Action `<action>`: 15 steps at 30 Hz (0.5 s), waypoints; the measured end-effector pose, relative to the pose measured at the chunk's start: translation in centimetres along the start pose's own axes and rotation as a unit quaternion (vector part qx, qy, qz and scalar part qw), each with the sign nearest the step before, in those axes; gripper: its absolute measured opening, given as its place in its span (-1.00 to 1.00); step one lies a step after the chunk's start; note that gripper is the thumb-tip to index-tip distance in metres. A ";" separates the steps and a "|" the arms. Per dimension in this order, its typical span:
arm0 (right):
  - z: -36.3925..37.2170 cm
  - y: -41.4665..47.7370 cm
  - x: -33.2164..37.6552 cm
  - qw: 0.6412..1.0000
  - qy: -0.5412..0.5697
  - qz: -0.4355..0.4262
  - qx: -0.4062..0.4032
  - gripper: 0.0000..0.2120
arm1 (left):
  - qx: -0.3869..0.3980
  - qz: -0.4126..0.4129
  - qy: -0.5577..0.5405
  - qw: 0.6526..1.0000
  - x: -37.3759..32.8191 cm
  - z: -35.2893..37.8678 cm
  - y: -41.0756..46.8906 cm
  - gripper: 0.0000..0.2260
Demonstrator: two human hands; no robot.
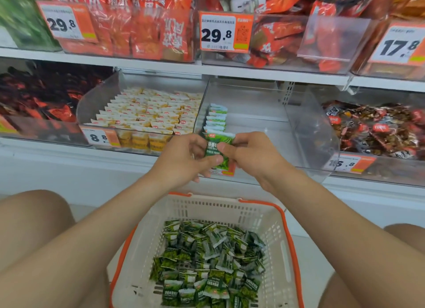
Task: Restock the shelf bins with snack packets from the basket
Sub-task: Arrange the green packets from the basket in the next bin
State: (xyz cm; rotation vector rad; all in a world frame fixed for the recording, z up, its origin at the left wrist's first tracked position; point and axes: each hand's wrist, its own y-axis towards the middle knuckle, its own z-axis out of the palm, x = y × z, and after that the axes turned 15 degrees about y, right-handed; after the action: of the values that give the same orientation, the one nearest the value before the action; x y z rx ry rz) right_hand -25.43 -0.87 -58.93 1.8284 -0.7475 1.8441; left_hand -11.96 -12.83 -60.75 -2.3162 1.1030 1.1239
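Both hands hold a small stack of green snack packets [217,147] in front of a clear shelf bin [253,114]. My left hand [184,158] grips the stack from the left, and my right hand [250,155] pinches it from the right. A short row of the same green packets [216,119] stands along the bin's left wall; the remainder of the bin is bare. Below, between my knees, a white basket with an orange rim [285,241] holds several loose green packets [207,261].
A neighbouring bin of yellow-white packets [147,114] sits to the left, and dark red packs [41,96] beyond it. A bin of brown packs [377,128] is to the right. The upper shelf carries red packs and price tags [224,32]. My knees flank the basket.
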 end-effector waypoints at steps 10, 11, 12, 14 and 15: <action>0.3 6.9 -0.8 0.945 -0.313 -0.083 -0.040 -0.78 | -0.136 0.065 0.305 0.940 2.1 -1.9 3.5 -0.55; 0.7 7.4 -0.9 0.941 -0.331 -0.064 -0.024 -0.80 | -0.119 0.064 0.308 0.942 2.1 -2.0 3.8 -0.56; 1.1 7.8 -1.0 0.936 -0.348 -0.048 -0.011 -0.82 | -0.103 0.063 0.311 0.943 2.2 -2.0 4.0 -0.59; 1.8 8.8 -1.3 0.923 -0.384 -0.021 0.007 -0.86 | -0.084 0.062 0.315 0.943 2.4 -1.8 4.1 -0.73; 2.1 9.2 -1.5 0.919 -0.393 -0.012 0.005 -0.80 | -0.079 0.064 0.318 0.943 2.5 -1.7 4.1 -0.79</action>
State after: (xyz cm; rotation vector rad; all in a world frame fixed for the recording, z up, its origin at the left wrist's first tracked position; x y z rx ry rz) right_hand -29.72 -9.11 -61.16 2.5841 -0.9537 1.0392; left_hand -13.31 -17.69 -61.46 -2.8711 1.4331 0.5052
